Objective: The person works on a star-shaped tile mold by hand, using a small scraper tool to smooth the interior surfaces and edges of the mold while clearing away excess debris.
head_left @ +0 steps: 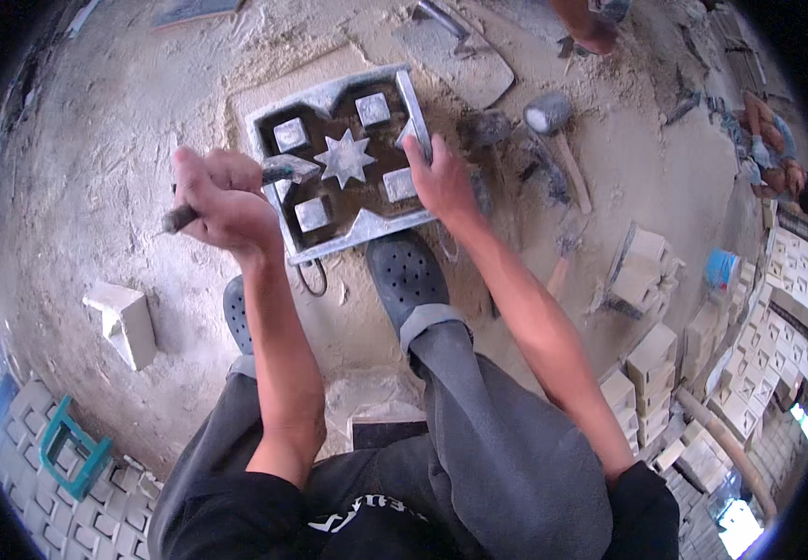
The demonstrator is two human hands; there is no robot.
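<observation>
A grey metal block mould point(324, 250) lies on the sandy floor before me, tilted a little. Inside it are raised square blocks, an eight-pointed star point(345, 159) in the middle and dark material around them. My left hand point(226, 201) is closed round the handle of a small trowel point(297, 169), whose blade reaches over the mould's left side. The handle's end sticks out below the fist. With thumb and fingers, my right hand point(436, 177) grips the mould's right rim; part of that rim is hidden by the hand.
A shovel blade point(483, 75) lies beyond the mould, and a mallet point(550, 114) to its right. A pale block point(124, 322) sits at left. Stacked blocks point(651, 373) and another person point(777, 159) are at right, near a blue container point(721, 269). Another person's hand point(595, 35) shows at top.
</observation>
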